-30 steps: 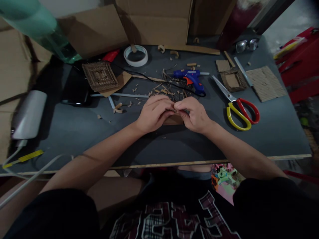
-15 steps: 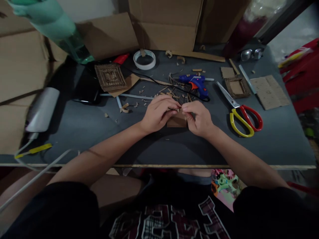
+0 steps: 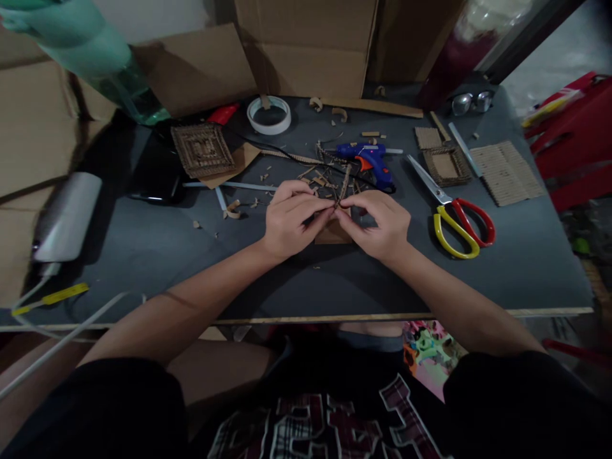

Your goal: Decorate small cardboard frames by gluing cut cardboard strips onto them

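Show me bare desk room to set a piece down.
Bare: between left hand and silver case; from right hand to the desk edge; in front of the scissors. Crowded: around the glue gun, behind the held cardboard strip.

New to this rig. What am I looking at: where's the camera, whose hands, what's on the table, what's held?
No machine here: a person works bare-handed, and the one camera sits on their head, looking forward and down. The left hand and right hand meet over the grey table, pinching a thin cardboard strip between their fingertips, above a small cardboard piece. Behind lie cardboard scraps and a blue glue gun; to the right, scissors and a corrugated sheet; to the left, a woven cardboard square and a tape roll.
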